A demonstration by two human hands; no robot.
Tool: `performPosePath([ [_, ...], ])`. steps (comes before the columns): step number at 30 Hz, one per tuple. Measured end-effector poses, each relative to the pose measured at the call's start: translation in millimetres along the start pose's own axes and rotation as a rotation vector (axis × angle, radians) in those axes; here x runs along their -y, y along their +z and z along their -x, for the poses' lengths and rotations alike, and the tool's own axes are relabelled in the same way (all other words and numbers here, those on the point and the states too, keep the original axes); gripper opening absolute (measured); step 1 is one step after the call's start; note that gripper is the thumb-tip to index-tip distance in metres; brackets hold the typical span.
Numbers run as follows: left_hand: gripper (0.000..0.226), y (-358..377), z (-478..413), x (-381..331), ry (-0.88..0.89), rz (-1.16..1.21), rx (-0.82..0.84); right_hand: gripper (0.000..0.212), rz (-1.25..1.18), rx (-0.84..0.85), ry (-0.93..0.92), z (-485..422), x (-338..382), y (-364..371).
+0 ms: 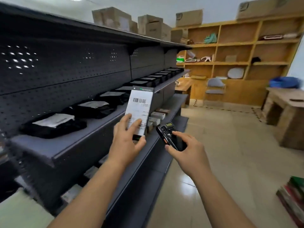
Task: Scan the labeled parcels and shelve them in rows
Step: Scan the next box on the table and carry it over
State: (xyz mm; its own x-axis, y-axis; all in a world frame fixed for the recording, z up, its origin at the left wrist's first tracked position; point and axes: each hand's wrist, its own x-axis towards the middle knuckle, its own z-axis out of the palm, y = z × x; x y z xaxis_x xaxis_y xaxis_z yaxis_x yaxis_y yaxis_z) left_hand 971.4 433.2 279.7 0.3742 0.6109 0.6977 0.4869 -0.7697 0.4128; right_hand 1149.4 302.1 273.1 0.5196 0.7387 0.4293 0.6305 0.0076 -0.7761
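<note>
Item 1: flat black parcel w/ white shipping label [141, 104]. Your left hand [126, 140] holds it by the lower end, in front of the mid-shelf edge. Long axis upright, top leaning slightly right. Label faces you, barcode at the top end. Your fingers cover the lower print; the rest is too blurred to read.

Item 2: black handheld scanner w/ yellow sticker [166, 134]. Your right hand [185, 148] grips it, thumb on top. Long axis runs lower right to upper left, head end just beside the parcel's lower right corner.

Item 3: dark grey metal shelf unit w/ perforated back [65, 145]. Mid shelf holds a row of black labelled parcels [92, 109], lying flat, labels up. Lower shelf holds small pale boxes [158, 115], partly hidden by the parcel and your hands. Brown cardboard cartons [113, 18] on top, upper edges cut off.
</note>
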Motion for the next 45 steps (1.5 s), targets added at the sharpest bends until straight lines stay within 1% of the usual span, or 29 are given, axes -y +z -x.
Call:
performPosePath([
  [3, 0.054, 65, -32, -14, 0.016, 0.045, 0.052, 0.049, 0.039, -0.010, 0.042, -38, -43, -23],
  [7, 0.055, 148, -78, -13, 0.042, 0.082, 0.108, 0.050, 0.059, -0.054, 0.077, -97, -101, -36],
  [14, 0.054, 300, -186, -11, 0.075, 0.167, 0.210, 0.051, 0.112, -0.123, 0.201, -222, -201, -67],
  [21, 0.056, 468, -264, -22, 0.077, 0.200, 0.336, 0.052, 0.159, -0.164, 0.326, -337, -325, -95],
  [27, 0.055, 619, -347, -32, 0.038, 0.194, 0.379, 0.051, 0.178, -0.162, 0.356, -453, -445, -122],
  [32, 0.055, 722, -434, -36, -0.007, 0.181, 0.397, 0.051, 0.190, -0.124, 0.351, -574, -520, -141],
  [37, 0.054, 808, -513, -2, -0.055, 0.156, 0.364, 0.053, 0.194, -0.031, 0.338, -694, -583, -128],
  [42, 0.052, 908, -594, 54, -0.115, 0.131, 0.301, 0.051, 0.188, 0.034, 0.272, -823, -651, -98],
  [45, 0.050, 967, -653, 87, -0.149, 0.138, 0.286, 0.051, 0.195, 0.067, 0.267, -906, -688, -83],
])
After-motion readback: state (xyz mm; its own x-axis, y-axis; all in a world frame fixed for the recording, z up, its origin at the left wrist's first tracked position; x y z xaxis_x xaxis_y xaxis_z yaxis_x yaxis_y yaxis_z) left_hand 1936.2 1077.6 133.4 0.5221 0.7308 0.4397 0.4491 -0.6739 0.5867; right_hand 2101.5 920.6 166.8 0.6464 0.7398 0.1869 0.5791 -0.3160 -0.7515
